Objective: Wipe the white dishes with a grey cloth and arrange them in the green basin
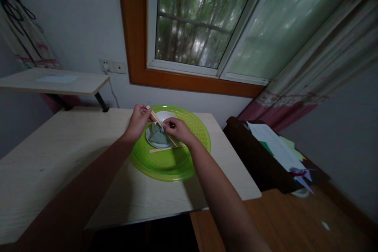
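Note:
My left hand [138,121] is closed on the upper end of a pair of light wooden chopsticks [154,115], which slant down to the right. Lower along them, my right hand [178,129] pinches a bit of grey-green cloth [159,136] against the sticks. The rest of the cloth hangs or lies over a white dish [150,143]; its exact folds are hard to make out. Behind it sits another white dish [162,115], partly hidden. More chopsticks [156,150] lie across the round green tray [174,171] in front of the dishes.
The tray rests on a pale wooden table [147,201] beneath a window. A raised shelf [88,83] stands at the back left, near a wall socket [106,65]. To the right, a dark low cabinet [251,153] holds papers [271,145]; a curtain [310,82] hangs behind it.

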Available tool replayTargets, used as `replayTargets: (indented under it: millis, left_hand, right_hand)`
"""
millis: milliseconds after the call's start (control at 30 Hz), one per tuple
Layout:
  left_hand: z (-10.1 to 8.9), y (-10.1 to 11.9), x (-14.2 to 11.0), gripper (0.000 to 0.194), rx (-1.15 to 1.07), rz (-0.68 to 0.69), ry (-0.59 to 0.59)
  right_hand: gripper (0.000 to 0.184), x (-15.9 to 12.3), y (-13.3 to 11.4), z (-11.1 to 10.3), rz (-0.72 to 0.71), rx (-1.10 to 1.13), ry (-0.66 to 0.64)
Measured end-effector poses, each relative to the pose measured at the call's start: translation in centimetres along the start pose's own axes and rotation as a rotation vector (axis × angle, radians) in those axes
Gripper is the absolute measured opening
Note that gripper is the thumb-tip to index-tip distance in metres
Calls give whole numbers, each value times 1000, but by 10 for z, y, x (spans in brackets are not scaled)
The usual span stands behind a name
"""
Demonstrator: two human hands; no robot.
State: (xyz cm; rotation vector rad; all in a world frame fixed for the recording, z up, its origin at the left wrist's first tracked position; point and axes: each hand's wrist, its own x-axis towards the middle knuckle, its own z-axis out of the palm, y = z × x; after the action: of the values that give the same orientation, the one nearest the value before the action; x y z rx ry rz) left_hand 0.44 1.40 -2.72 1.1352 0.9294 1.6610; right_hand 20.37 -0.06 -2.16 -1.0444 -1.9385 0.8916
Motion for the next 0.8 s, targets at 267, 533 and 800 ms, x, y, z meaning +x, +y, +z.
replayTargets:
  millis: [267, 533, 800]
  left_hand:
    - [6, 4, -10, 40, 33, -33, -248]
    - [0, 3, -1, 42, -4, 149, -17]
    - [-22, 6, 13, 42, -58, 245, 543]
  right_hand:
    - [21, 0, -7, -2, 14, 82, 54]
    - [20, 1, -5, 0, 18, 89, 22]
    - [22, 1, -2, -5, 6, 81, 35]
